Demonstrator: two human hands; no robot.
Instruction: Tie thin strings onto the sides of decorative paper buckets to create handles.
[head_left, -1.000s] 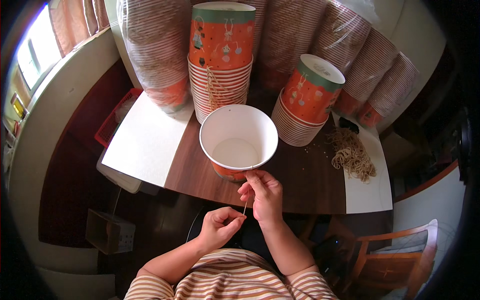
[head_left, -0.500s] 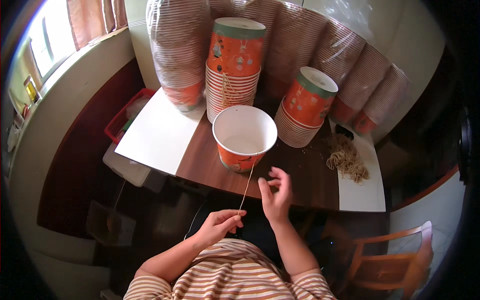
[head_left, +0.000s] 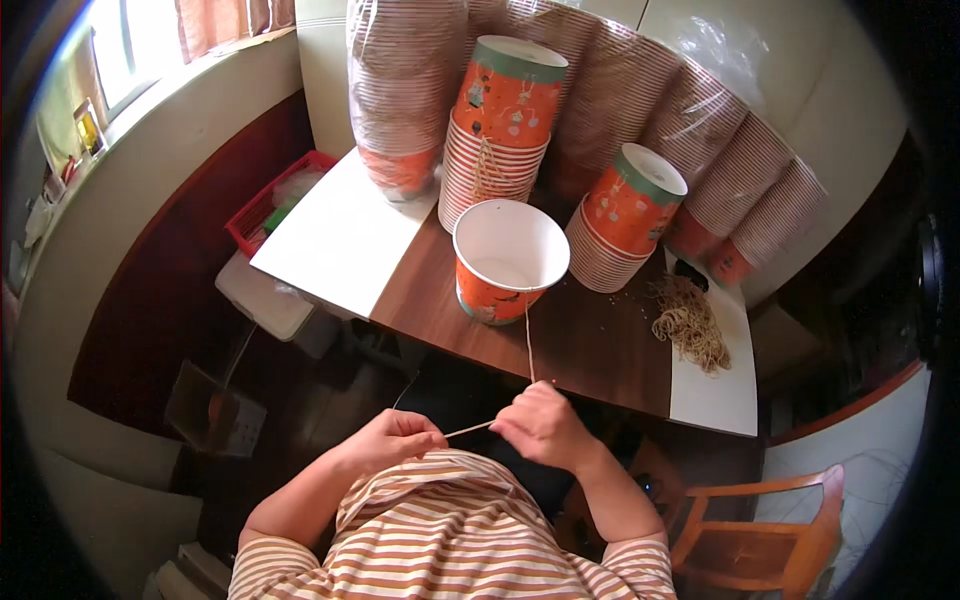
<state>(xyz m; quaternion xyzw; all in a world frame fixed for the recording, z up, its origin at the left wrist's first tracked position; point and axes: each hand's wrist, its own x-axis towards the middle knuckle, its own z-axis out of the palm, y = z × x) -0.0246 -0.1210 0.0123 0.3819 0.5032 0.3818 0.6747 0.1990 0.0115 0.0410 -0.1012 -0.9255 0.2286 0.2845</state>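
Observation:
A thin tan string (head_left: pixel 529 345) hangs from the side of an orange paper bucket (head_left: pixel 492 303), which stands upright near the table's front edge and looks bare inside. My right hand (head_left: pixel 545 425) is closed around the string just past the table edge. Farther along, the string stretches to my left hand (head_left: pixel 403 438), whose fingers pinch it close to my striped shirt. Behind the bucket rises a tall stack of upturned paper buckets (head_left: pixel 495 165), with some strings draped down its front. To its right leans a shorter stack (head_left: pixel 618 235).
A loose heap of tan strings (head_left: pixel 692 325) lies on the table's right white section. Plastic-wrapped bucket stacks (head_left: pixel 600 100) line the wall. At the left are a red basket (head_left: pixel 240 225) and a lidded pale bin (head_left: pixel 265 295); a wooden chair (head_left: pixel 755 535) stands at the lower right.
My right hand, open beside the string before, has come down and closed on it. My left hand has shifted left and slightly lower, still pinching the string, which now bends at my right hand.

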